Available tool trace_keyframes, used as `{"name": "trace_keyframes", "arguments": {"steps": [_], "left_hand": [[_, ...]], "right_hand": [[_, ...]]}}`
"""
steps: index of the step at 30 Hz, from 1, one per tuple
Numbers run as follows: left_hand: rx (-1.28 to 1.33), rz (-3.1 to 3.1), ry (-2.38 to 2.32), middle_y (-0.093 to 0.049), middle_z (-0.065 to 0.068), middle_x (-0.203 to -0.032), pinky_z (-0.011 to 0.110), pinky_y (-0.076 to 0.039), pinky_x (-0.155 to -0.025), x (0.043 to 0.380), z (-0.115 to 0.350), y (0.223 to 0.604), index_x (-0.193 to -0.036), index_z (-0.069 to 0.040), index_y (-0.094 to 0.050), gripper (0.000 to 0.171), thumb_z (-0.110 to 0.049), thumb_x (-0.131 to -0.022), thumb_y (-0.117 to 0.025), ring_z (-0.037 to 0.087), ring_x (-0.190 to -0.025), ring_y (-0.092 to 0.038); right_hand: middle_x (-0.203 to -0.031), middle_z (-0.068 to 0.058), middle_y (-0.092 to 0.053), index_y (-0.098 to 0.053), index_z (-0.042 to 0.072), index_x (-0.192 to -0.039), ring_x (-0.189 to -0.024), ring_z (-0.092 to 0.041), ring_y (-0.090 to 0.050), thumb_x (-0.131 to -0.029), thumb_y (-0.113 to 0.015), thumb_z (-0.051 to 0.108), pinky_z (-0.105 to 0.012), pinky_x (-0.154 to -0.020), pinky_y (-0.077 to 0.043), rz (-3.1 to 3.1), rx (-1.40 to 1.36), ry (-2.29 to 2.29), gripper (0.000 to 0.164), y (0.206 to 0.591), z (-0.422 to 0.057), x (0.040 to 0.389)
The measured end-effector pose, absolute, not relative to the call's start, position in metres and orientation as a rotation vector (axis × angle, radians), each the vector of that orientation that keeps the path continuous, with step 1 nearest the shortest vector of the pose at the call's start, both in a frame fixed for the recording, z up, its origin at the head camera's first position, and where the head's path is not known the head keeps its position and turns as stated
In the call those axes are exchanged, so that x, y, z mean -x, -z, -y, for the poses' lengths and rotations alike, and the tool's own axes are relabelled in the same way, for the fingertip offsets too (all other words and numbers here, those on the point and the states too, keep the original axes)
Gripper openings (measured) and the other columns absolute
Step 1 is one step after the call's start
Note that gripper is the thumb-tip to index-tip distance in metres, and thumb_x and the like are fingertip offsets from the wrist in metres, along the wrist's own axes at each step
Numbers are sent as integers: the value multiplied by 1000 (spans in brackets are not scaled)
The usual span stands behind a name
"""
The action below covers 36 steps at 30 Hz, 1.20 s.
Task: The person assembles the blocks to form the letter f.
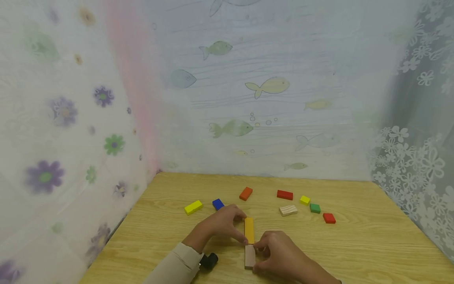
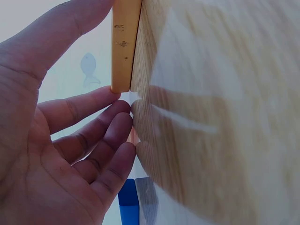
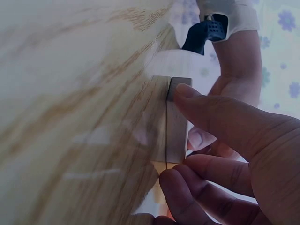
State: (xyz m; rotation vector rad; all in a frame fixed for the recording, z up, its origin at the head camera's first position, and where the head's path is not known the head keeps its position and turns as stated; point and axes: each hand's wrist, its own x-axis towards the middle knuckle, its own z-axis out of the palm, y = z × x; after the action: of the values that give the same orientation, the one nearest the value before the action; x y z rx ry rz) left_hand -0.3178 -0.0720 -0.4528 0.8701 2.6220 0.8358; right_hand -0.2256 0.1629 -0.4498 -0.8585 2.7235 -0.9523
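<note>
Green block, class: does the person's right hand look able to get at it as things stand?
Probably yes: bare tabletop lies between the right hand and the green block. The hand would likely first have to release the greyish-brown wooden block it pinches.

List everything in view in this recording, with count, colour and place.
amber block: 1, orange-yellow, between the hands
brown block: 1, greyish brown, end-on to amber block
long yellow block: 1, yellow, left
blue block: 1, blue, left, partly hidden
orange block: 1, orange, far middle
oblong red block: 1, red, far right
pale block: 1, striped beige, right
small yellow block: 1, yellow, right
green block: 1, green, right
short red block: 1, red, rightmost
table: 1, wood-toned, beneath
fish-print backdrop: 1, whitish, behind
flowered sheets: 2, whitish and grey, sides
wrist device: 1, black, left wrist
sleeve: 1, beige, left arm
left hand: 1, bare, pinching amber block
right hand: 1, bare, pinching brown block
</note>
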Motion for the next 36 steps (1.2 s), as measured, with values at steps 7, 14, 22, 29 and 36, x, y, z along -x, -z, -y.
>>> {"name": "trace_keyframes", "arguments": {"steps": [7,14,22,29,36], "left_hand": [[-864,-2622,-839,-62,-4,-124,33,-50,-104,318,72,453,-136,-12,-67,79,-47,-70,-95,12,-115,-59],[-878,-2633,-818,-62,-5,-124,33,-49,-105,319,72,454,-134,-13,-68,78,-49,-70,-95,11,-115,-58],[-892,-2637,-802,-63,-4,-125,33,-49,-105,319,72,453,-134,-14,-69,78,-49,-70,-95,11,-116,-58],[-910,-2638,-793,-62,-4,-125,32,-49,-105,318,71,453,-134,-14,-69,77,-49,-70,-95,10,-116,-58],[-898,-2637,-791,-62,-3,-125,32,-49,-104,315,71,450,-134,-13,-69,78,-49,-70,-95,11,-116,-58]], "right_hand": [[-88,14,-67,-82,7,-108,-74,2,-58,-72,-94,39,-18,-64,-51,-2722,864,952,50,450,-162,226],[-89,14,-68,-82,7,-109,-75,3,-58,-72,-94,40,-18,-64,-51,-2732,879,940,51,450,-163,227],[-93,11,-67,-78,9,-114,-76,1,-60,-71,-95,42,-20,-66,-52,-2707,824,963,56,450,-164,227],[-99,9,-65,-75,8,-123,-75,-2,-57,-73,-93,43,-20,-65,-50,-2686,801,948,64,449,-164,226],[-100,9,-63,-73,9,-129,-73,-5,-55,-74,-92,43,-21,-63,-48,-2657,784,952,67,448,-164,226]]}}
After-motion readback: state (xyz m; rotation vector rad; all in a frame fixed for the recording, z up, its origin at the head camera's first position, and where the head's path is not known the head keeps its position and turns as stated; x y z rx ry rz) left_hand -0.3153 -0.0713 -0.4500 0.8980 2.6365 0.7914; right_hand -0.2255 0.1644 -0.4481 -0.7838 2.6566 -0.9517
